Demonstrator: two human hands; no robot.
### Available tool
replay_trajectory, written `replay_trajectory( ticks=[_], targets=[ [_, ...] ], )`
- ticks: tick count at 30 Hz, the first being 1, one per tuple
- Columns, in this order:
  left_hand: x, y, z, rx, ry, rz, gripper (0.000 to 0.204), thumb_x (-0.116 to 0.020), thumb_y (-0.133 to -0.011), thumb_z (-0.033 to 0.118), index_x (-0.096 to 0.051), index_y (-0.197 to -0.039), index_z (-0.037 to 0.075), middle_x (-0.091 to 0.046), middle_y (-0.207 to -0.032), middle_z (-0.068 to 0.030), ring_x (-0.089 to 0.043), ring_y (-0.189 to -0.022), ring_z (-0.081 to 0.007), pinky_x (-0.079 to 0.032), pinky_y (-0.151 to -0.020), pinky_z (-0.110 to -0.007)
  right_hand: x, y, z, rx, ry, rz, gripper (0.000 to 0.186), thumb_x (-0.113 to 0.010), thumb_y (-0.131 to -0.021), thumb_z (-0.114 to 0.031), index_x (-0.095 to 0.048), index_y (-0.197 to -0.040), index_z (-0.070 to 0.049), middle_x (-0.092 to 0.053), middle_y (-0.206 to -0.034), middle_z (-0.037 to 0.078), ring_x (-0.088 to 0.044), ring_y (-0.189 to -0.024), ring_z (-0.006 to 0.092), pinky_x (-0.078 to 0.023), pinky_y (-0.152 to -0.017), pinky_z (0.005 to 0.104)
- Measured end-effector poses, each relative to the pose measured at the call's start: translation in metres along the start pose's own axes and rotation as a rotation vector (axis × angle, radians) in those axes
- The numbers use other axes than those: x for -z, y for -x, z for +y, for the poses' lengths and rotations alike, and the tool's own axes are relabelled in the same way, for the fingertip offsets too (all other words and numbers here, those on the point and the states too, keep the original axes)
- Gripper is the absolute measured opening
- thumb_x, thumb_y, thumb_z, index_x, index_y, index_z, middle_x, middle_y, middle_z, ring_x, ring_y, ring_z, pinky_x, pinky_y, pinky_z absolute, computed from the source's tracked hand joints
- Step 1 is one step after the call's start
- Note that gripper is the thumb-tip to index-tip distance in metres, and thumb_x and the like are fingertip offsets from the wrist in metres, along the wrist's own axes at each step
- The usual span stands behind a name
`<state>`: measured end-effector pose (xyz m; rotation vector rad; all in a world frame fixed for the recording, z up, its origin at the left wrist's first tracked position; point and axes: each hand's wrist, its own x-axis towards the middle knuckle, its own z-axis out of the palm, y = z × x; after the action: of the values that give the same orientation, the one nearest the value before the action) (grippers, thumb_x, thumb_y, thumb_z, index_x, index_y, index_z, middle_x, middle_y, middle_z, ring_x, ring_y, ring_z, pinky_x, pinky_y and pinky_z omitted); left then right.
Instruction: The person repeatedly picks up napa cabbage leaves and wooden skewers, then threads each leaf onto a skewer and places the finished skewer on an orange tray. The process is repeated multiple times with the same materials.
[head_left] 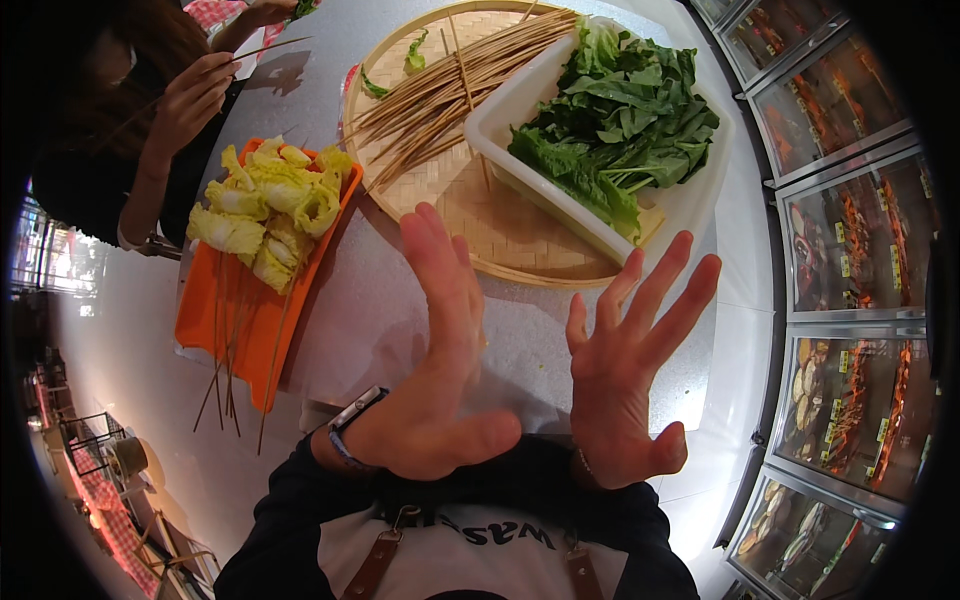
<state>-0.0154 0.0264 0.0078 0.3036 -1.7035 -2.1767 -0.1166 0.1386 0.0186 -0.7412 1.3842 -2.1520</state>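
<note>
My left hand (440, 350), a watch on its wrist, is raised above the table's near edge with the thumb apart from the fingers and nothing in it. To its right, my right hand (632, 375) is lifted too, fingers spread and empty. Beyond them lies a round woven bamboo tray (530, 250). On it rest a heap of wooden skewers (440, 95) and a white plastic bin (550, 196) filled with leafy greens (635, 110). Left of my hands, skewered yellow cabbage leaves (270, 200) lie on an orange tray (205, 300), their sticks pointing toward me.
At the far left another person's hand (195, 100) holds a skewer, and their other hand (270, 10) has some greens. Glass-doored display fridges (850, 230) with skewered food line the right side. The grey table (345, 310) carries the trays.
</note>
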Motion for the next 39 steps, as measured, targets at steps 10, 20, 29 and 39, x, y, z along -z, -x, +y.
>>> replay_trajectory(
  ticks=[10, 20, 29, 39],
  targets=[
    [0.003, 0.006, 0.001, -0.15, 0.028, -0.105, 0.117, -0.057, -0.09, 0.046, 0.04, -0.135, 0.001, 0.045, -0.144, -0.0208, 0.04, -0.134, -0.0314, 0.019, -0.11, -0.051, -0.005, -0.002, 0.0, -0.08, 0.017, -0.002, 0.122, -0.044, -0.063, -0.08, 0.009, -0.154, -0.019, 0.017, -0.161, 0.0, 0.02, -0.146, 0.0301, 0.012, -0.109, 0.0617],
    [-0.033, 0.01, -0.03, -0.223, -0.146, -0.171, 0.091, -0.03, -0.1, 0.053, 0.034, -0.141, 0.003, 0.037, -0.147, -0.0261, 0.017, -0.145, -0.0341, 0.001, -0.115, -0.05, -0.035, 0.014, 0.021, 0.003, -0.016, 0.163, 0.094, -0.036, -0.081, -0.058, -0.003, -0.154, -0.01, -0.005, -0.162, 0.007, -0.001, -0.149, 0.0247, 0.005, -0.117, 0.0534],
    [-0.04, 0.019, -0.028, -0.631, 0.095, 0.095, 0.088, -0.036, -0.099, 0.05, 0.025, -0.147, 0.009, 0.032, -0.152, -0.0214, 0.023, -0.143, -0.0391, 0.01, -0.11, -0.06, -0.075, 0.017, 0.013, 0.438, -0.143, 0.393, 0.083, -0.036, -0.088, -0.046, -0.004, -0.153, -0.005, -0.002, -0.16, 0.014, -0.003, -0.149, 0.0282, 0.001, -0.12, 0.0455],
    [-0.048, 0.015, -0.01, -0.497, 0.503, 0.321, 0.096, -0.051, -0.091, 0.05, 0.016, -0.152, 0.02, 0.025, -0.158, -0.0102, 0.016, -0.146, -0.0367, 0.009, -0.11, -0.062, -0.069, 0.027, 0.019, 0.38, -0.466, 0.307, 0.086, -0.051, -0.085, -0.04, -0.01, -0.153, -0.005, -0.004, -0.161, 0.015, -0.004, -0.149, 0.0265, -0.003, -0.121, 0.0403]
  ],
)
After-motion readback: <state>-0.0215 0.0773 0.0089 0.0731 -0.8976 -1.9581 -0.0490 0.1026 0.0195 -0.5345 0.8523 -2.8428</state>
